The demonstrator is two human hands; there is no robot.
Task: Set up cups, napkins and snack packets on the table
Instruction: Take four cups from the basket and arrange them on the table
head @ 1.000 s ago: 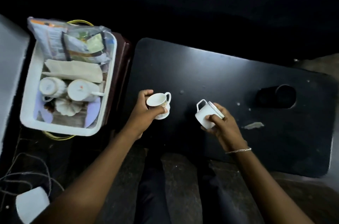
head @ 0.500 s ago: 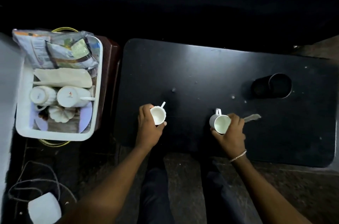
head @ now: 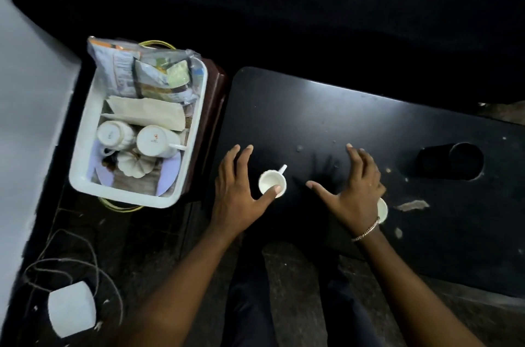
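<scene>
A small white cup (head: 271,181) stands upright on the black table (head: 326,119), handle pointing away. My left hand (head: 237,193) is spread open just left of it, the thumb tip touching its rim. A second white cup (head: 382,209) stands on the table to the right, mostly hidden under my right hand (head: 355,190), which hovers above it with fingers spread. A white tub (head: 85,176) at the left holds two more white cups (head: 154,140), a folded cream napkin (head: 147,112) and snack packets (head: 142,74).
A black cylindrical holder (head: 451,160) lies on its side at the table's right. Crumbs and a paper scrap (head: 412,204) dot the surface. The tub rests on a brown stool (head: 213,108). A white device with cable (head: 71,308) lies on the floor at lower left.
Both cups were set down upright on the table. Both hands let go and opened, lifting away from the cups. The view shifted right and down.
</scene>
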